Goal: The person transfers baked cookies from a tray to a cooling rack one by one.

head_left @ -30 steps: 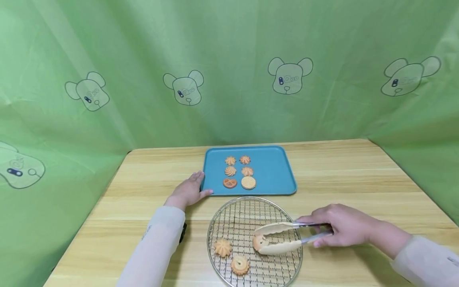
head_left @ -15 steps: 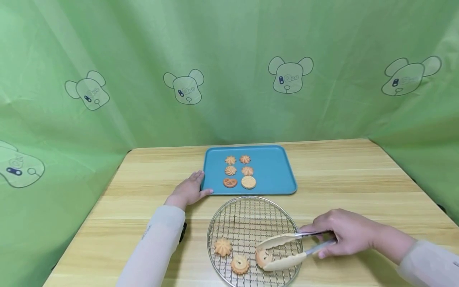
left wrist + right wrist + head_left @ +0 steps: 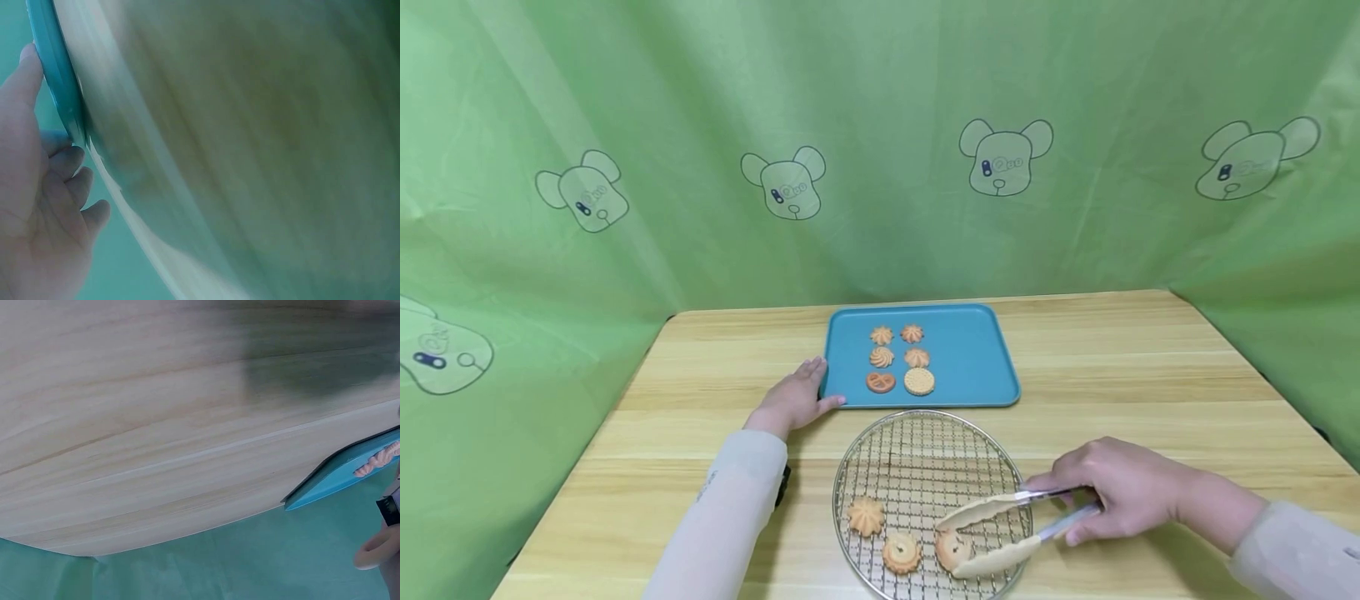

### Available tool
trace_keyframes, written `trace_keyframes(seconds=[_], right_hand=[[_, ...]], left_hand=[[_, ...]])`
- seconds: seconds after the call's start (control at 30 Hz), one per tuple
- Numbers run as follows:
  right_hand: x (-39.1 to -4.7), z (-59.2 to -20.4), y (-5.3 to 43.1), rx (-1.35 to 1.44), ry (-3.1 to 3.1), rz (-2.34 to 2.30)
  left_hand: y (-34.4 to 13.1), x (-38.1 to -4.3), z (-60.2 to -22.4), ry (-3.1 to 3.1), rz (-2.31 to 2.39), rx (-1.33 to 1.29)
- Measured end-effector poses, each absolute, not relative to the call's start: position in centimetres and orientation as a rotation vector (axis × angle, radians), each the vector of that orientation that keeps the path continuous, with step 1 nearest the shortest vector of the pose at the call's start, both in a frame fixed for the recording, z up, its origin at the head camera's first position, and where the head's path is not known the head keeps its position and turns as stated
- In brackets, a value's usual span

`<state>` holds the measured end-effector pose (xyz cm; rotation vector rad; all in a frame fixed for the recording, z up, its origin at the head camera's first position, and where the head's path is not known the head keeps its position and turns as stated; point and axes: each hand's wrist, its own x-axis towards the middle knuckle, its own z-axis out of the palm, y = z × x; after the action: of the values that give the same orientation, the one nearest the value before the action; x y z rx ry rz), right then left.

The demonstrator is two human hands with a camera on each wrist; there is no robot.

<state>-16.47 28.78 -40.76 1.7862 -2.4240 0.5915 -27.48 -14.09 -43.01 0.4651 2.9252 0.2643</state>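
Observation:
My right hand point(image 3: 1123, 492) grips metal tongs point(image 3: 1037, 496) with cream scalloped tips, over the round wire cooling rack point(image 3: 925, 446). Between the tips lies a round golden cookie point(image 3: 951, 548) at the rack's near side; whether both tips touch it I cannot tell. To its left sit a ring-shaped cookie point(image 3: 901, 553) and a star-shaped cookie point(image 3: 867, 517). My left hand point(image 3: 792, 400) holds the near left corner of the blue tray point(image 3: 973, 358), thumb on the near rim and fingers along the left side. The left wrist view shows the thumb and curled fingers at the tray's edge point(image 3: 56, 69).
Several cookies stand in two columns on the tray's left half, among them a pretzel cookie point(image 3: 881, 382) and a pale round cookie point(image 3: 919, 382). The wooden table point(image 3: 1150, 375) carries tray and rack. A green curtain point(image 3: 880, 250) closes off the back and sides.
The right hand and tongs have moved toward me and slightly right. The cookie between the tips has shifted nearer, beside the ring-shaped one. My left hand and the tray have stayed put.

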Motion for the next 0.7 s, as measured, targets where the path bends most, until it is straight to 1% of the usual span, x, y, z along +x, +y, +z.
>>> trace_keyframes(seconds=[0.27, 0.7], right_hand=[[-16.41, -40.77, 28.72, 1.761, -2.416, 0.569], [-16.61, -40.50, 28.29, 1.560, -2.506, 0.554]], left_hand=[[-14.14, -27.57, -43.16, 2.932, 0.271, 0.465], [-14.14, -27.45, -43.08, 2.928, 0.278, 0.465]])
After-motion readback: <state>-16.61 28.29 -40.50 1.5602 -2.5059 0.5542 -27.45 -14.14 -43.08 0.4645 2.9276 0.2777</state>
